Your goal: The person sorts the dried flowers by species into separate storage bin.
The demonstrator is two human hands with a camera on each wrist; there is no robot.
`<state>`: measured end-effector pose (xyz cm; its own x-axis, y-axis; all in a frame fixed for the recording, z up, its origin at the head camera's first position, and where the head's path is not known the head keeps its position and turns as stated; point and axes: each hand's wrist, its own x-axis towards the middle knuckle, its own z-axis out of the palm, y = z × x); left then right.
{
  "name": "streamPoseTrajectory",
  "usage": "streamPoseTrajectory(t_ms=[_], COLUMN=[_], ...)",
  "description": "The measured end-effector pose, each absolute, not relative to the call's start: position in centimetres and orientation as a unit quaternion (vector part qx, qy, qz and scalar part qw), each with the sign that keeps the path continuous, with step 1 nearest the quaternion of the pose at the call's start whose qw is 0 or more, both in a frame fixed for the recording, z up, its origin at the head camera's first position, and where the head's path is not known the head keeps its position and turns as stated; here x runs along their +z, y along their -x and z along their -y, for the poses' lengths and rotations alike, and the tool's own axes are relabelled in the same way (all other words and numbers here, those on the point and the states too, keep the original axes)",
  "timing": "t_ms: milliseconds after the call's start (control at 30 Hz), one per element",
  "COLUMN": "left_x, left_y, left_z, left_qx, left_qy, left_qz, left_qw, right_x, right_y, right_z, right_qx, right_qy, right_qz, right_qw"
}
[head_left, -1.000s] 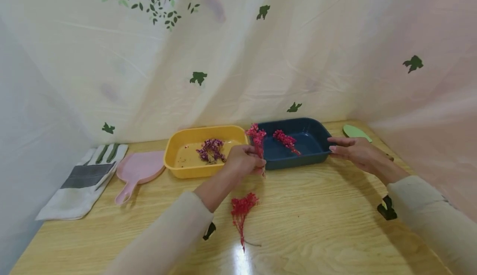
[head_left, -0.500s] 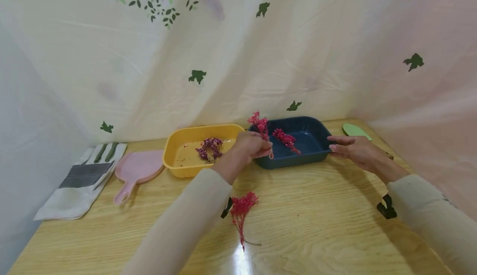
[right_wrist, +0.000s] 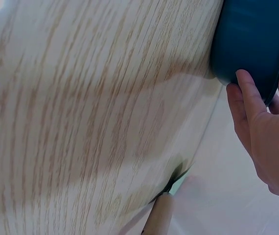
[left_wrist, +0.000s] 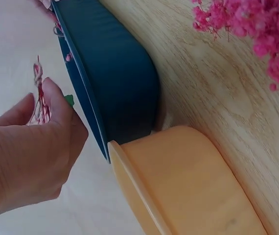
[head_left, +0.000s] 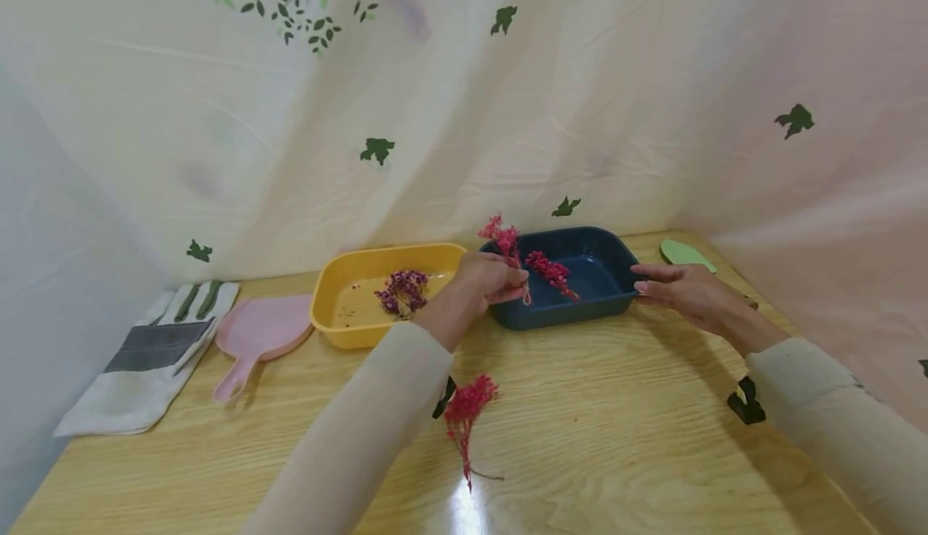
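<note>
In the head view, my left hand [head_left: 482, 281] pinches the stems of a small bunch of dried pink flowers [head_left: 502, 237] over the left end of a dark blue tray [head_left: 561, 313]. A loop of string hangs at the stem ends. Inside the tray lies another pink bunch [head_left: 551, 271]. My right hand [head_left: 689, 293] holds the tray's right end; in the right wrist view, its fingers [right_wrist: 249, 90] lie along the outer wall, with the thumb at the rim. A third, redder bunch [head_left: 469, 402] lies on the wooden table [head_left: 602, 430], near my left sleeve.
A yellow tray [head_left: 355, 338] with purple dried flowers [head_left: 402, 291] stands left of the blue one. Further left lie a pink pan-shaped board [head_left: 264, 325] and a folded striped cloth [head_left: 148, 366]. A green spatula-like tool [head_left: 685, 253] lies behind my right hand.
My left hand has moved right and slightly up with the pink bunch, from between the trays to over the blue tray's left end. My right hand has stayed at the tray.
</note>
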<state>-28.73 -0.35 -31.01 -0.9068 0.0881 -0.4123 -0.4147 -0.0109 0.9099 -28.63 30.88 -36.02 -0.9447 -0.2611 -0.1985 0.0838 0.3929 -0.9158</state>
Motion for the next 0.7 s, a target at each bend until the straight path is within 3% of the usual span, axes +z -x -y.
streamPoseTrajectory(t_ms=[367,700], left_x=[-30.4,-30.3], left_y=[28.6,24.1], left_z=[1.9,2.3], left_qx=[0.641,0.558], left_qy=[0.096,0.026], left_qz=[-0.735,-0.825], left_qw=[0.197,0.082], right_x=[-35.9,-36.0], right_y=[28.7,28.8], right_z=[-30.6,-31.0], right_qx=[-0.543,-0.546], right_qy=[0.054,0.061], right_qz=[-0.822,-0.82], right_qw=[0.163,0.164])
